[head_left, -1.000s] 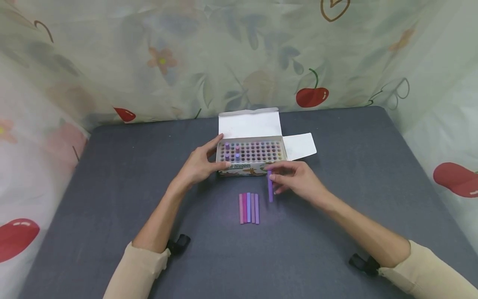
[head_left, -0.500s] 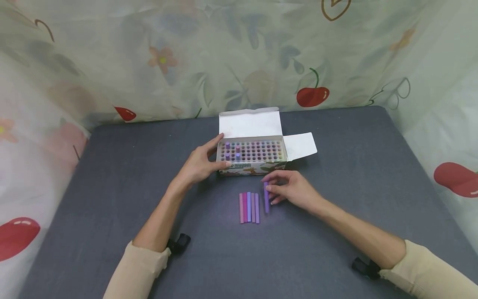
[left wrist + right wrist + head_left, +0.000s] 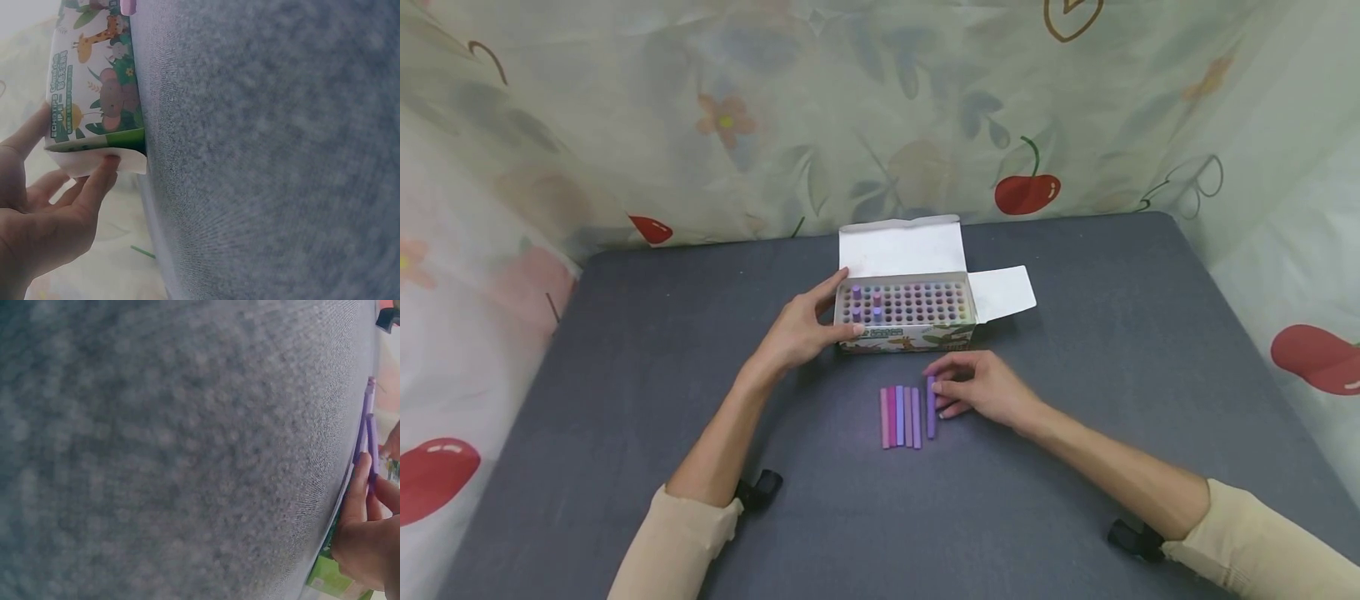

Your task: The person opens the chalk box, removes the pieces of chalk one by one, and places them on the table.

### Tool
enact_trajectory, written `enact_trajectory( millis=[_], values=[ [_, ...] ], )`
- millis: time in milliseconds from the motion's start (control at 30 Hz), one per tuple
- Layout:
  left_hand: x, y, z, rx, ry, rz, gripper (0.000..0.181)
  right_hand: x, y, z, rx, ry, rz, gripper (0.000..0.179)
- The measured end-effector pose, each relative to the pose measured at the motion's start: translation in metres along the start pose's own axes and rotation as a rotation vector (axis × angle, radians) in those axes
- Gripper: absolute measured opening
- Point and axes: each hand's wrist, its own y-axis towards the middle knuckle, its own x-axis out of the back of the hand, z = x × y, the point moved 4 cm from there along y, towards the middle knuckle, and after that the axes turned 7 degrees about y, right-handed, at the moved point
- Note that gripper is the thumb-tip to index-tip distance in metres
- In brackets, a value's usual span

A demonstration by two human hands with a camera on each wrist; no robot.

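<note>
In the head view, my right hand (image 3: 988, 387) pinches a purple chalk stick (image 3: 931, 408) between thumb and fingers, lengthwise just right of a row of several pink, blue and purple chalks (image 3: 900, 417). The right wrist view has the held chalk (image 3: 373, 440) overlapping the row. My left hand (image 3: 797, 329) grips the left end of the chalk box (image 3: 917, 339), thumb at the front edge and a finger at the back corner. Inside the box is a holed insert (image 3: 925, 304), with several chalk ends standing out on its left. Animal drawings cover the box front (image 3: 103, 81) in the left wrist view.
The box's white lid (image 3: 902, 250) stands raised at the back, and a side flap (image 3: 1002, 293) sticks out to the right. A dark grey cloth covers the table (image 3: 625, 400). A patterned curtain (image 3: 850, 108) hangs behind it.
My right hand has brought the purple chalk from the box's front right corner toward me and slightly left, lower and beside the row. My left hand has stayed on the box.
</note>
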Motion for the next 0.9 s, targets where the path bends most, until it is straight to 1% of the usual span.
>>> enact_trajectory(
  millis=[233,633,900],
  values=[
    [-0.0003,0.0007,0.0015,-0.002,-0.005,-0.001,0.087,-0.0024,0.0006,-0.0056,-0.02,0.007,0.004,0.026],
    [-0.0007,-0.0002,0.0021,0.002,-0.012,0.004,0.086,-0.0033,0.0017,-0.0099,-0.034,-0.013,-0.047,0.021],
    [-0.0015,-0.0008,0.0031,-0.007,-0.004,0.015,0.085,-0.0023,0.0005,-0.0087,-0.035,-0.019,-0.03,0.021]
  ],
)
